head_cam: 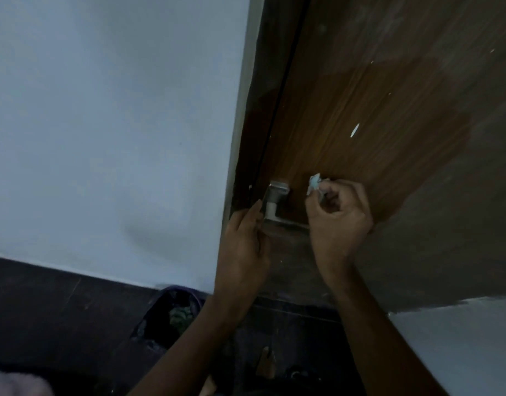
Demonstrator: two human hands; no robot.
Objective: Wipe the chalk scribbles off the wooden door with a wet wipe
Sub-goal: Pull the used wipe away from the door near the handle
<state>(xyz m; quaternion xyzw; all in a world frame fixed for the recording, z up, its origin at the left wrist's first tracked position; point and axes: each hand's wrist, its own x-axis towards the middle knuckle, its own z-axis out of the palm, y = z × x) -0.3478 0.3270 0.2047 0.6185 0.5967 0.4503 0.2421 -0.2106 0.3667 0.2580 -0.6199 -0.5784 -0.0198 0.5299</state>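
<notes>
The brown wooden door fills the upper right of the head view. A few small white chalk marks show on its surface. My right hand pinches a small crumpled pale-blue wet wipe close to the door, just right of the metal door handle. My left hand is raised beside the handle near the door's edge, fingers loosely extended, holding nothing that I can see. Whether it touches the handle is unclear.
A pale blue-grey wall stands left of the door frame. Below lies a dark floor with a dark bin or basket near the skirting. A bare foot shows at the bottom.
</notes>
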